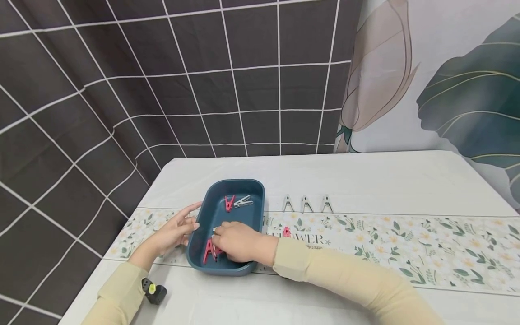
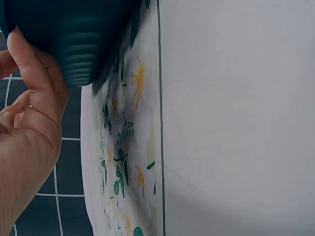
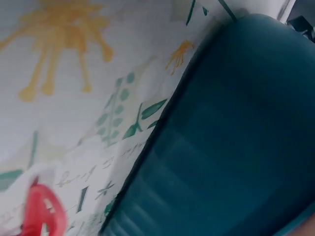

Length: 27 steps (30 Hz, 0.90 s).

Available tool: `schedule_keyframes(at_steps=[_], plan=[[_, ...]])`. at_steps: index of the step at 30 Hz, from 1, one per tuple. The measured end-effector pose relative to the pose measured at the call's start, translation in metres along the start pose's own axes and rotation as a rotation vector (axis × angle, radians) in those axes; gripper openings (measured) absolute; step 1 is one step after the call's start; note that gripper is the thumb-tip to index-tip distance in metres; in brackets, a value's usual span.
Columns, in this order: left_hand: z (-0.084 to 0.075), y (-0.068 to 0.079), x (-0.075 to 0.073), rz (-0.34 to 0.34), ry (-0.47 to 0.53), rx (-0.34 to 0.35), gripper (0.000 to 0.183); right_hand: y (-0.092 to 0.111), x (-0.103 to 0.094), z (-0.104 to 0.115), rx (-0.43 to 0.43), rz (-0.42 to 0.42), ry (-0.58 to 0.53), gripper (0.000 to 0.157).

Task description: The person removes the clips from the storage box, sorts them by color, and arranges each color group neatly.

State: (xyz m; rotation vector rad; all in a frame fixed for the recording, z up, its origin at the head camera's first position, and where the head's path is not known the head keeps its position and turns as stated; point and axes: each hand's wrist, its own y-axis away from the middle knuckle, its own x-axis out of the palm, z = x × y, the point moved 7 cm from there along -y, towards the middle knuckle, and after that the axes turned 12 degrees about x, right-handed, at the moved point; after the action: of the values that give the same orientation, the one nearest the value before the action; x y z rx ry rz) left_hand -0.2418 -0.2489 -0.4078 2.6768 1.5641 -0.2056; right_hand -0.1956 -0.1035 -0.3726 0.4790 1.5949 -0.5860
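Blue tray (image 1: pixel 223 271) between my two grips, pegs inside and out

Nearest me are my pale yellow sleeves (image 1: pixel 341 273) and, at my left wrist, a small black device (image 1: pixel 159 295) with a yellow spot. My right grip (image 1: pixel 237 241) reaches down into the tray, fingers bent; its back hides the fingertips, so I cannot tell whether they have hold of anything. Red pegs (image 1: pixel 208 251) lie just beside it, one partly covered. My left grip (image 1: pixel 174 234) is loosely open at the tray's left side, touching the rim and clasping nothing.

Past my right sleeve, a lone red peg (image 1: pixel 286 232) sits on the white surface (image 1: pixel 365 178), on its flower-printed band. Deeper in the tray, another red peg (image 1: pixel 229 204) and a silver peg (image 1: pixel 243 201) lie close together. Outside, to the right, three silver pegs (image 1: pixel 306 205) form a spaced row. Behind everything hangs dark cloth (image 1: pixel 257 90) with white grid lines.
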Motion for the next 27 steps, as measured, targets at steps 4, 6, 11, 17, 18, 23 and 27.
schedule_keyframes(at_steps=[4,6,11,17,18,23,27], plan=[[0.0,0.0,0.0,-0.001,0.003,-0.002,0.065,0.001,-0.004,-0.009,0.033,-0.019,-0.078,0.018],[0.0,0.0,0.0,-0.007,-0.002,-0.008,0.066,0.002,-0.005,-0.013,0.048,-0.023,-0.12,0.016],[0.0,-0.001,0.0,-0.012,-0.006,-0.025,0.069,0.005,-0.011,-0.023,0.095,-0.046,-0.236,0.02],[0.0,-0.002,0.0,-0.016,-0.012,-0.039,0.07,0.011,-0.023,-0.039,0.156,-0.109,-0.436,0.016],[0.0,-0.002,0.0,-0.018,-0.016,-0.041,0.07,0.012,-0.025,-0.042,0.167,-0.117,-0.474,0.015],[-0.001,-0.002,-0.001,-0.027,-0.027,-0.046,0.071,0.018,-0.031,-0.058,0.222,-0.156,-0.659,0.015],[0.0,-0.001,-0.001,-0.028,-0.022,-0.042,0.07,0.027,-0.033,-0.072,0.314,-0.201,-0.786,0.017]])
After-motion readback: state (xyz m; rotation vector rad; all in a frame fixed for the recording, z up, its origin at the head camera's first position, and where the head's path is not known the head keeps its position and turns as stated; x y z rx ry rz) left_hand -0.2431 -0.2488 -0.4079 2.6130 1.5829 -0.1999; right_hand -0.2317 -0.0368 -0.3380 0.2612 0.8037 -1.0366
